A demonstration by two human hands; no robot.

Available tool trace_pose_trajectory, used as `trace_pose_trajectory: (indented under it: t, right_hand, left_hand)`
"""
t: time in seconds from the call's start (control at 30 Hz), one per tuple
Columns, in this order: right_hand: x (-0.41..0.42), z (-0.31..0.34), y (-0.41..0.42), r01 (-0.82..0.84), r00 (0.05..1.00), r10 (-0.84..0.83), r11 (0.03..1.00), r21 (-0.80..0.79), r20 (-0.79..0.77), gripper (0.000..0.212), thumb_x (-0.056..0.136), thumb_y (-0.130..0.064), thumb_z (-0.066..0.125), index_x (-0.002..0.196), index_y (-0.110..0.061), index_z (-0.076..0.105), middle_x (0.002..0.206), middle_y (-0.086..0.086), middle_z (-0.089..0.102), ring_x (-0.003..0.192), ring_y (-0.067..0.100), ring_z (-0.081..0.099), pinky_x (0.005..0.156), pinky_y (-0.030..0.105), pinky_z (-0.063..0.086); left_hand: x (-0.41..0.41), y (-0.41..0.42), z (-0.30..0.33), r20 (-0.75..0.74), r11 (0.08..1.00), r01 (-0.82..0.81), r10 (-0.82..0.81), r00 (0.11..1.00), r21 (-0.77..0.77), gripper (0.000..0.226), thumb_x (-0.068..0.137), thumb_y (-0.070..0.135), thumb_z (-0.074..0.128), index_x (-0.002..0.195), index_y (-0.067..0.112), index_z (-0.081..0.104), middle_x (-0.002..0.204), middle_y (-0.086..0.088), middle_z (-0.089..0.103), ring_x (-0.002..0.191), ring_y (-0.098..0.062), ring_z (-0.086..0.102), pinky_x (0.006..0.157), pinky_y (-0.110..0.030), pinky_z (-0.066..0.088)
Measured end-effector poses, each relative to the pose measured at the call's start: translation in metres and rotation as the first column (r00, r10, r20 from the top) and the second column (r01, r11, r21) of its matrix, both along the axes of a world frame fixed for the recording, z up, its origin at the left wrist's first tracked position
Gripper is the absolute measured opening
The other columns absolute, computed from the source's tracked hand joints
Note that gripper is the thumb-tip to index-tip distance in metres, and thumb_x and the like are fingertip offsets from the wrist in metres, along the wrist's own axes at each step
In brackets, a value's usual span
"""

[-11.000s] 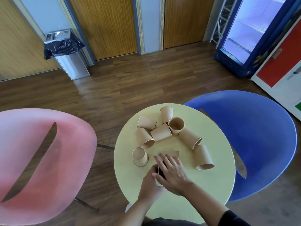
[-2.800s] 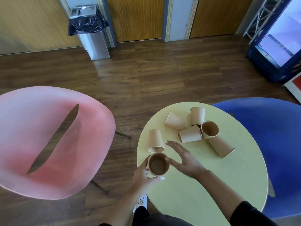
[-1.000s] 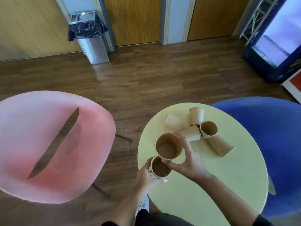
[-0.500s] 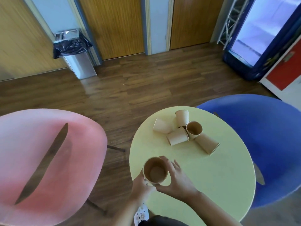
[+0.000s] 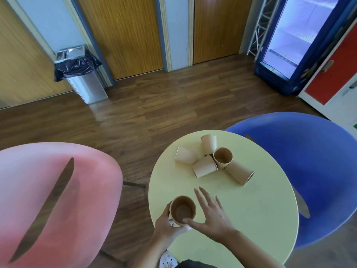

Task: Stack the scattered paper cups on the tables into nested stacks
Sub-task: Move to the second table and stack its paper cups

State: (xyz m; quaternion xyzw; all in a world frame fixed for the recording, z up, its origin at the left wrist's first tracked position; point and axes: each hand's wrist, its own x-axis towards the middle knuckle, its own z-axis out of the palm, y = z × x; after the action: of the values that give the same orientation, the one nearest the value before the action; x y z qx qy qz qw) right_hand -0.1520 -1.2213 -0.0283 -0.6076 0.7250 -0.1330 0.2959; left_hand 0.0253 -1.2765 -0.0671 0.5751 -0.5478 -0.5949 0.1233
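A nested stack of brown paper cups (image 5: 182, 209) stands upright at the near left edge of the round yellow table (image 5: 260, 206). My left hand (image 5: 166, 227) grips the stack from the left side. Beside it on the right, my right hand (image 5: 210, 215) has its fingers spread and straight, with the thumb near the stack's rim. Several loose cups sit in a cluster at the far side: one upright with its mouth up (image 5: 222, 157), one upside down (image 5: 209, 143), and three lying on their sides (image 5: 185, 156) (image 5: 204, 168) (image 5: 239, 174).
A pink chair (image 5: 48, 200) stands left of the table and a blue chair (image 5: 313, 171) right of it. A steel bin with a black bag (image 5: 83, 74) is by the far wall. A blue fridge (image 5: 301, 39) stands at the far right.
My right hand has let go of the cup it nested into the stack and has spread open beside it. The stack remains in my left hand.
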Motion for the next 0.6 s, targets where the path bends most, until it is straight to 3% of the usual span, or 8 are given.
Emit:
trace_pose_trajectory:
  t: [0.13,0.23,0.33,0.6]
  right_hand:
    - [-0.043,0.004,-0.006,0.234,0.967,-0.245,0.961,-0.149,-0.064,0.100,0.073,-0.085,0.017,0.148,-0.018,0.024,0.154,0.000,0.026,0.141,0.018,0.023,0.118,0.038,0.013]
    - [-0.081,-0.002,-0.009,0.423,0.882,-0.455,0.879,-0.222,-0.120,0.083,0.083,-0.070,0.038,0.139,-0.009,0.038,0.143,0.007,0.043,0.130,0.026,0.039,0.111,0.042,0.028]
    - [-0.116,-0.010,-0.014,0.550,0.816,-0.563,0.826,-0.126,-0.130,0.078,0.083,-0.052,0.060,0.141,-0.007,0.032,0.145,0.010,0.037,0.127,0.032,0.040,0.108,0.043,0.030]
    - [-0.176,-0.034,-0.030,0.613,0.783,-0.585,0.782,0.110,-0.211,0.106,0.070,-0.057,0.072,0.147,-0.011,0.014,0.156,0.006,0.017,0.141,0.027,0.022,0.113,0.045,0.022]
  left_hand:
    - [-0.021,-0.005,0.001,-0.004,0.998,0.054,-0.054,0.999,-0.031,0.082,0.053,0.010,0.094,0.122,0.032,0.054,0.105,0.009,0.072,0.084,0.006,0.069,0.069,-0.008,0.050]
    - [-0.045,-0.009,0.002,-0.013,0.994,0.098,-0.099,0.995,-0.057,0.081,0.057,0.005,0.092,0.122,0.030,0.051,0.102,0.013,0.069,0.078,0.015,0.065,0.069,-0.004,0.047]
    - [-0.067,-0.013,0.001,-0.022,0.990,0.128,-0.130,0.991,-0.053,0.080,0.059,0.001,0.090,0.123,0.026,0.051,0.098,0.016,0.068,0.075,0.018,0.063,0.067,-0.003,0.046]
    - [-0.112,-0.018,-0.011,-0.014,0.984,0.170,-0.171,0.985,-0.052,0.076,0.059,0.001,0.090,0.118,0.031,0.052,0.098,0.018,0.068,0.076,0.020,0.062,0.070,-0.002,0.046]
